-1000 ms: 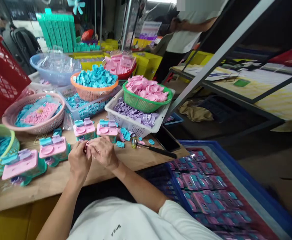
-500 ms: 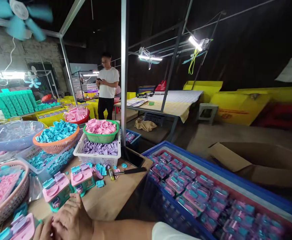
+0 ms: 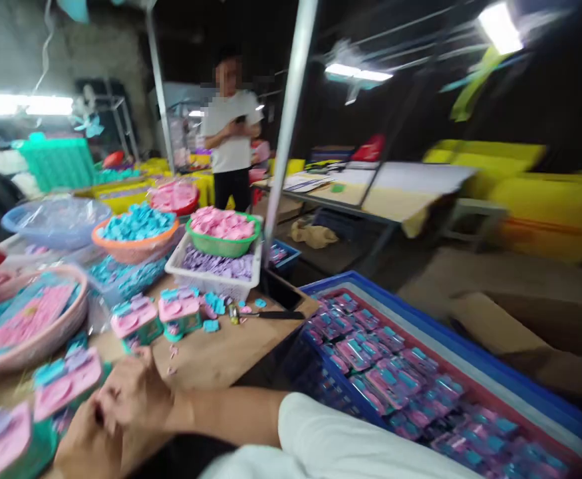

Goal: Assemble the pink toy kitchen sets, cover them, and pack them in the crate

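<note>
My right hand [image 3: 136, 392] is closed, its fingers bent against my left hand [image 3: 88, 436], over the near edge of the brown table [image 3: 211, 352]. Both hands are curled together, and whatever lies between their fingers is too small and blurred to name. Just left of them is a pink and teal toy box [image 3: 68, 382], with another [image 3: 6, 436] at the lower left corner. Beyond the hands stand two more such toys [image 3: 136, 319] side by side. Tiny pink pieces [image 3: 172, 359] lie on the table to the right of my knuckles.
A blue crate [image 3: 345, 392] of packed toys stands right of the table. Baskets of parts, including a green basket [image 3: 225, 246] and a pink basket [image 3: 66, 332], line the back and left. A screwdriver-like tool [image 3: 275, 315] lies near a metal post [image 3: 291, 113]. A person [image 3: 231, 133] stands beyond.
The view has turned left and tilted down, so the toys and baskets sit further right and more of my sleeve shows. My hands remain together. Small pink pieces now show beside them.
</note>
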Available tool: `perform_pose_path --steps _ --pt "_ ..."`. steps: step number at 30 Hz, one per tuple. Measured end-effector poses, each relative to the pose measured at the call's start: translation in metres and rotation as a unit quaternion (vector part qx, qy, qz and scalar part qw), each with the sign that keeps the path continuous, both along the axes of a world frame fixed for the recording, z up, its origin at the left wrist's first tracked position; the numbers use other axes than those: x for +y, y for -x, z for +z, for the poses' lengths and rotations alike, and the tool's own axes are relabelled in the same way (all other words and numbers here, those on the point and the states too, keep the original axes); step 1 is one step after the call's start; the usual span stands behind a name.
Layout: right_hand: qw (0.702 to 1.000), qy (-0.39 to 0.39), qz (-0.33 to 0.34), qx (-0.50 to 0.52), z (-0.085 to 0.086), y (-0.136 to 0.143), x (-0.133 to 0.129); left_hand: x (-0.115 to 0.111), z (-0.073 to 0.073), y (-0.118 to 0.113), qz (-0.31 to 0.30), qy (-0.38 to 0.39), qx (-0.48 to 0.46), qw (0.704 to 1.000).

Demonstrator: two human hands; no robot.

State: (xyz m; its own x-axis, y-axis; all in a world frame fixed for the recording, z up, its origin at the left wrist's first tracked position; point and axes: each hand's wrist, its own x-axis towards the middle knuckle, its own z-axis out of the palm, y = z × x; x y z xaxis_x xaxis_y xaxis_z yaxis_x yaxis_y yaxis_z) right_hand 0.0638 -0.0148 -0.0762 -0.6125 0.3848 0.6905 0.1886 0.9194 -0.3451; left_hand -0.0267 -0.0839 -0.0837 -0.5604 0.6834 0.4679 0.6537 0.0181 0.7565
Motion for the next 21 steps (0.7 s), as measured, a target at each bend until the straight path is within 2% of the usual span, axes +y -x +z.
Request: perform_pose_path --steps 2,3,5,6,8,10,13,15,17,19,21 --pt "0.998 0.04 0.055 -0.015 -0.004 -0.004 -0.011 -0.041 0.006 -0.004 0.142 0.045 0.005 0.989" --pt "0.993 0.047 0.107 -0.016 -0.007 -0.005 -0.016 -0.059 0.01 -0.005 0.168 0.083 -0.005 0.982" --pt "0.98 0.035 0.194 -0.011 -0.011 -0.002 -0.023 -0.086 0.015 -0.002 0.155 0.141 -0.092 0.973" --pt "0.973 0.016 0.231 -0.006 -0.012 0.001 -0.026 -0.097 0.017 0.001 0.142 0.146 -0.153 0.967" --pt "0.959 -0.025 0.283 0.007 -0.01 0.011 -0.037 -0.116 0.017 0.011 0.122 0.114 -0.267 0.949" --pt "0.95 -0.056 0.306 0.021 -0.002 0.025 -0.05 -0.134 0.019 0.023 0.112 0.061 -0.349 0.929" --pt "0.949 -0.089 0.303 0.02 0.012 0.054 -0.066 -0.159 0.027 0.044 0.087 -0.02 -0.398 0.913" --pt "0.959 -0.101 0.266 0.0 0.018 0.079 -0.07 -0.169 0.032 0.063 0.1 -0.064 -0.365 0.923" --pt "0.971 -0.104 0.214 -0.027 0.018 0.103 -0.071 -0.172 0.032 0.082 0.165 -0.071 -0.27 0.946" --pt "0.976 -0.11 0.179 -0.055 0.013 0.119 -0.071 -0.169 0.025 0.097 0.233 -0.043 -0.145 0.961" --pt "0.974 -0.128 0.172 -0.077 0.007 0.127 -0.071 -0.162 0.014 0.106 0.245 -0.018 -0.07 0.967"
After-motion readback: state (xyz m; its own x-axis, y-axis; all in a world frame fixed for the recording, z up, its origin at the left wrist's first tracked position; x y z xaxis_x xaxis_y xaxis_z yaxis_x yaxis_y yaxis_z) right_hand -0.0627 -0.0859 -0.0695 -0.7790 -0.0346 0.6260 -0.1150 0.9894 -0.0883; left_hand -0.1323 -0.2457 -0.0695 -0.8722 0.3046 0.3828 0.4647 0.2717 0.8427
